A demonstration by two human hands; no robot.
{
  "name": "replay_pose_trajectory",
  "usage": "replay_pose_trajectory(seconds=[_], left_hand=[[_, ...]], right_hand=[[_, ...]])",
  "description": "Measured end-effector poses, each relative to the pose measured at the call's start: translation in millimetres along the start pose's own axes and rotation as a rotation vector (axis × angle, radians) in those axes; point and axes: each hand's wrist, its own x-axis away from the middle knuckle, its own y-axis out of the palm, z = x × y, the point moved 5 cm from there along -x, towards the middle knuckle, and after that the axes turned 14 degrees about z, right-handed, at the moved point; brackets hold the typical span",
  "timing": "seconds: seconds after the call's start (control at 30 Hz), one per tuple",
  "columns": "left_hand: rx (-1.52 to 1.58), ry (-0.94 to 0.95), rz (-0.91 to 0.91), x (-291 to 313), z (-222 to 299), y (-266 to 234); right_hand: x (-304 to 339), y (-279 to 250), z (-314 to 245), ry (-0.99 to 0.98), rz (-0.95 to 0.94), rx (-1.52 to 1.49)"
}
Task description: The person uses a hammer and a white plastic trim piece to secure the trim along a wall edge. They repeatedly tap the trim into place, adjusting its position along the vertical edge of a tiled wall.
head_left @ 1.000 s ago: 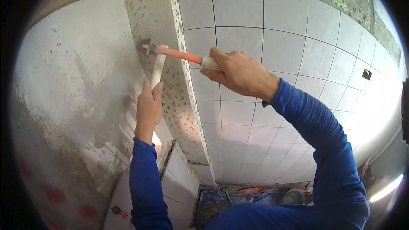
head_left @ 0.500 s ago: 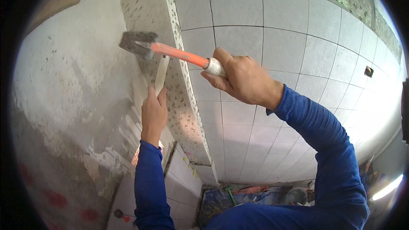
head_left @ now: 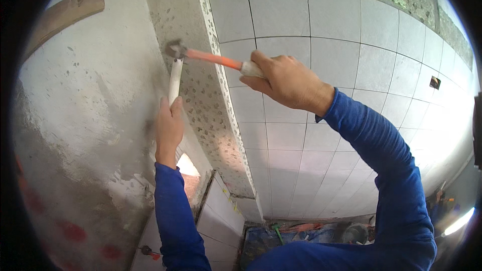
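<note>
My right hand (head_left: 291,81) is closed round the pale grip of a hammer (head_left: 213,59) with an orange shaft. The hammer's dark head is blurred and meets, or nearly meets, the top of the tool in my other hand. My left hand (head_left: 169,126) grips the lower part of a white bar-like handle (head_left: 175,79), held nearly upright with a dark spot near its upper end. Whatever working end it has is hidden. Both tools are in front of a grey concrete strip (head_left: 201,98) pitted with many small chip marks.
To the right stands a wall of pale grey tiles (head_left: 334,60), with a small box opening (head_left: 435,83). A rough plastered wall (head_left: 95,80) is on the left, with a wooden board (head_left: 70,14) high up. Below are a bucket (head_left: 355,234) and a lit tube lamp (head_left: 459,222).
The hammer head has moved right and looks narrower now. My left hand and the white handle have shifted slightly left, and the handle stands more upright.
</note>
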Motion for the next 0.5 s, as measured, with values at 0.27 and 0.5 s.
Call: replay_pose_trajectory(seconds=[0.27, 0.5], left_hand=[[-0.052, 0.003, -0.046, -14, 3, 20], [-0.078, 0.019, -0.043, -11, 5, 15]], right_hand=[[-31, -6, -15, -0.03, 0.052, 0.045], [-25, 5, 0, -0.023, 0.07, -0.018]])
